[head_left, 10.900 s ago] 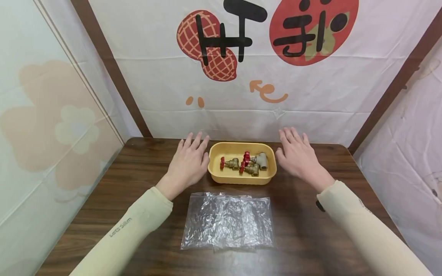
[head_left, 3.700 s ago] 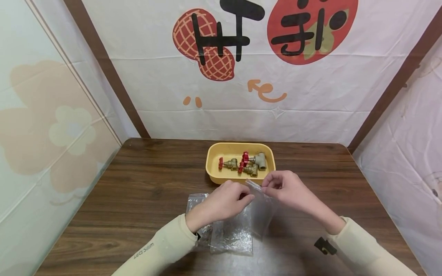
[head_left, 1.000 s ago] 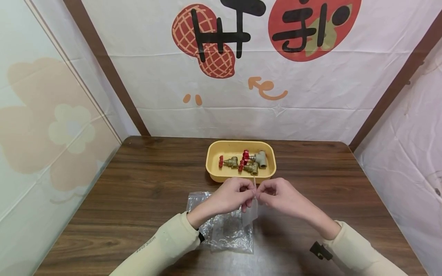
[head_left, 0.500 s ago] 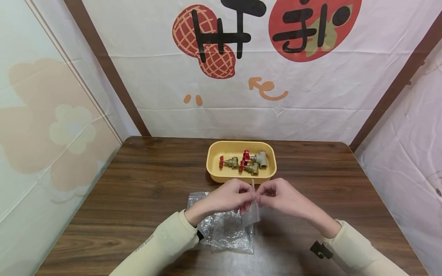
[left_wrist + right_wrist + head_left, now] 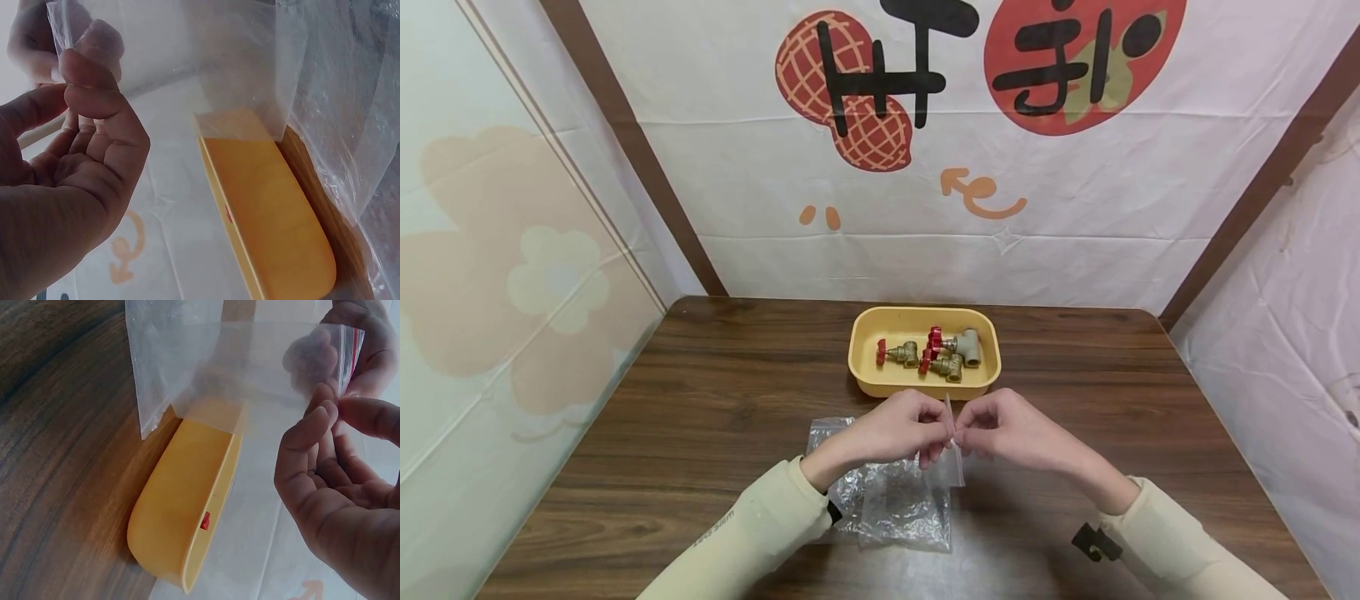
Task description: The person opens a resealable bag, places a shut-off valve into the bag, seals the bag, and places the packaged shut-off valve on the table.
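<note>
A clear zip-lock bag [image 5: 951, 473] hangs upright between both hands in front of the yellow tray. My left hand [image 5: 898, 427] pinches its zip edge between thumb and curled fingers. From the other side my right hand [image 5: 1021, 429] pinches the same edge, fingertips close against the left ones. In the right wrist view the bag [image 5: 250, 369] is thin and see-through, with a red line along its zip strip [image 5: 354, 353]. More clear bags [image 5: 910, 521] lie flat under and beside the left forearm, partly hidden by it.
Behind the hands stands the yellow tray [image 5: 867, 381]. It holds a brass valve [image 5: 904, 354] with a red handwheel at left, another brass valve [image 5: 951, 367] and a grey-bodied valve [image 5: 968, 348] at right. The wooden table [image 5: 715, 400] ends at a white printed cloth [image 5: 760, 267].
Earlier the hands lay flat beside the tray, then the right hand lifted the rightmost bag and the left joined at its zip edge. Over the last second the bag's edge tilts slightly.
</note>
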A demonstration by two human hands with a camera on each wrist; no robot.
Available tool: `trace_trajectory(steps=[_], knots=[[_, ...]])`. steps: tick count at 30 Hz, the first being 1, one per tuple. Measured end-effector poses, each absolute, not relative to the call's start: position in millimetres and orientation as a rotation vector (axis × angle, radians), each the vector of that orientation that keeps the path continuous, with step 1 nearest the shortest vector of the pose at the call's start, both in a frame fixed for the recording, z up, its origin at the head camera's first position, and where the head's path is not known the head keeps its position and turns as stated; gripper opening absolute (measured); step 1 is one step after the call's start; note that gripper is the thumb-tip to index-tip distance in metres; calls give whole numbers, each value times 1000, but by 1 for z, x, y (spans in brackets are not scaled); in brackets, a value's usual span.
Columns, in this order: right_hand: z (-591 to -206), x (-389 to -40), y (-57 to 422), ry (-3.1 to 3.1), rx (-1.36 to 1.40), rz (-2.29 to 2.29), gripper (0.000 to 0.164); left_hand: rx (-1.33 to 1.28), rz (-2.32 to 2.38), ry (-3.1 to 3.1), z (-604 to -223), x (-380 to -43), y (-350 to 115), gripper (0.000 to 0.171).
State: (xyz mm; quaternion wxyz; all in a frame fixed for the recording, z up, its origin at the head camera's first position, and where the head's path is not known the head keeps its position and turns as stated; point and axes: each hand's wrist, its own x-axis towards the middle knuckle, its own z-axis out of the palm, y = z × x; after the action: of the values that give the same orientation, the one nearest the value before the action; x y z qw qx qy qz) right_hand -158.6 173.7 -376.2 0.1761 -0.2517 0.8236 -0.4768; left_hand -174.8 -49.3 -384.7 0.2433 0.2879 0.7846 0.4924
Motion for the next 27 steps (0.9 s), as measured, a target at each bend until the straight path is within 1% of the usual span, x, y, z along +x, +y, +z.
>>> trace_trajectory(steps=[11, 21, 27], knots=[[-383, -157, 169, 2384, -658, -1412, 6, 811, 1351, 2155, -387, -177, -50, 24], [-383, -159, 169, 2399, -645, -1410, 11, 708, 1397, 2106, -384, -176, -50, 26], [-384, -160, 169, 2410, -639, -1417, 13, 694, 1400, 2114, -383, -175, -50, 26]])
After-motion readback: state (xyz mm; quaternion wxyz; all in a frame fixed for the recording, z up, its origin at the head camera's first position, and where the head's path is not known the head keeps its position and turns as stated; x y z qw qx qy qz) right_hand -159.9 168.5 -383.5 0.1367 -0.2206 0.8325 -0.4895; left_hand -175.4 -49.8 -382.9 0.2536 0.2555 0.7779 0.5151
